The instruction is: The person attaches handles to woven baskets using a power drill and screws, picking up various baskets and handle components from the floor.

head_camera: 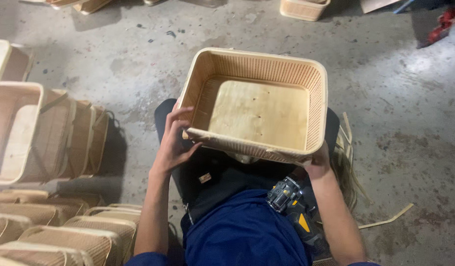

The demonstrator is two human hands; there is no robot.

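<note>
While a grey concrete floor [400,113], stained and scuffed, fills the view, a person sits low over it with a square woven basket [259,106] resting on the lap, its open side up and its pale flat bottom showing. The left hand [174,140] has its fingers curled over the basket's near left corner, the thumb spread below the rim. The right hand [317,161] grips the near right corner from beneath, closed around the rim. A power drill [294,209], black with yellow, lies on the lap just below the right hand, against blue clothing. Along the floor's left edge stand stacked baskets [50,133] of the same weave, nested on their sides, and more of them crowd the near left corner [65,231]. Thin cane strips [387,219] lie loose on the floor to the right of the person. At the far edge another basket [303,9] is partly cut off, and something red [441,27] lies in the far right corner, too small to tell.
</note>
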